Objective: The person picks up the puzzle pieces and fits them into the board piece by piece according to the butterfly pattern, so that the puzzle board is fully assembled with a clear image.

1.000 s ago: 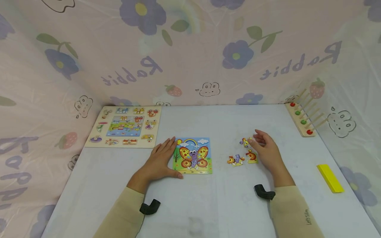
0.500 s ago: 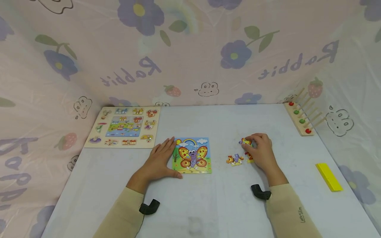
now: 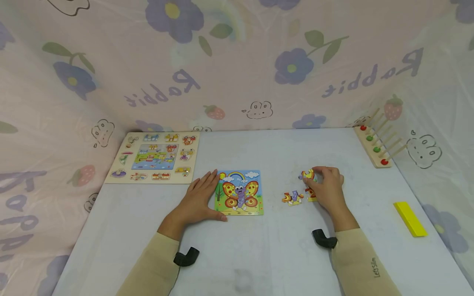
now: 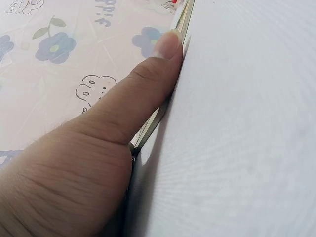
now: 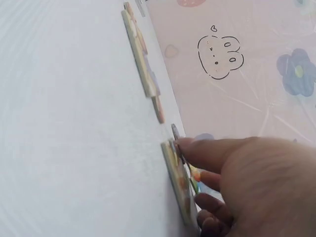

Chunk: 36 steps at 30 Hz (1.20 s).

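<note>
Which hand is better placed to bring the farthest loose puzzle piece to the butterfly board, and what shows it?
Probably the right hand: it pinches that puzzle piece. The left hand rests at the left edge of the butterfly board, which lies between it and the piece.

On the counter [image 3: 222, 255], the puzzle [image 3: 238, 192] lies with a board [image 3: 155, 157] behind it to the left and loose pieces [image 3: 293, 197] to its right; farther right, there's a peg rack [image 3: 372, 144] behind a bar [image 3: 410, 219].
</note>
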Motion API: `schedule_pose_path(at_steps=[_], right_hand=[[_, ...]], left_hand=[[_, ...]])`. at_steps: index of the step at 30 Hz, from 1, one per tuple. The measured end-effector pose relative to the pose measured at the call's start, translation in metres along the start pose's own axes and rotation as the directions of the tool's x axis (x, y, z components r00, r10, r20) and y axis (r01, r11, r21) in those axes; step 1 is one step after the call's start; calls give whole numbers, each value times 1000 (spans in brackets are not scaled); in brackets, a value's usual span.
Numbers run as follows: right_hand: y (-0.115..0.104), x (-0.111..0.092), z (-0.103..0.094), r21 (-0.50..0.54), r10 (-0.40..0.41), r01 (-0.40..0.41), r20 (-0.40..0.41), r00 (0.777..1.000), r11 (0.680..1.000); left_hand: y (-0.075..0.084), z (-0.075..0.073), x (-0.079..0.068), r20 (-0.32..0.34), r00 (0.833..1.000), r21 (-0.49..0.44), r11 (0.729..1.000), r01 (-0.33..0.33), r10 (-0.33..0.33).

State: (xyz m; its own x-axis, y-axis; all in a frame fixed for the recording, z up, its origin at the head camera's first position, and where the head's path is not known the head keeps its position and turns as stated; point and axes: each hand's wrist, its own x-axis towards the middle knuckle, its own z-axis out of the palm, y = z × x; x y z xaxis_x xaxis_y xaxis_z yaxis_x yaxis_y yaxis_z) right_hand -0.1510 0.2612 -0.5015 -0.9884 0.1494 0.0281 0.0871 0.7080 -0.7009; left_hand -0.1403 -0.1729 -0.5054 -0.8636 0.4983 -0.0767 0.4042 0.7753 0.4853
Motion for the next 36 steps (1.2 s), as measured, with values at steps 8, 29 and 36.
schedule_pose_path(at_steps=[8, 29, 36], right_hand=[[1, -3, 1, 126, -60, 70, -79, 995, 989], [-16, -10, 15, 388, -125, 192, -193, 973, 901], [-23, -14, 20, 406, -165, 215, -154, 974, 888]], left_hand=[[0, 1, 0, 12, 1000, 7, 1000, 14, -14], [-1, 2, 0, 11, 1000, 17, 1000, 9, -9], [1, 0, 0, 13, 1000, 19, 1000, 10, -10]])
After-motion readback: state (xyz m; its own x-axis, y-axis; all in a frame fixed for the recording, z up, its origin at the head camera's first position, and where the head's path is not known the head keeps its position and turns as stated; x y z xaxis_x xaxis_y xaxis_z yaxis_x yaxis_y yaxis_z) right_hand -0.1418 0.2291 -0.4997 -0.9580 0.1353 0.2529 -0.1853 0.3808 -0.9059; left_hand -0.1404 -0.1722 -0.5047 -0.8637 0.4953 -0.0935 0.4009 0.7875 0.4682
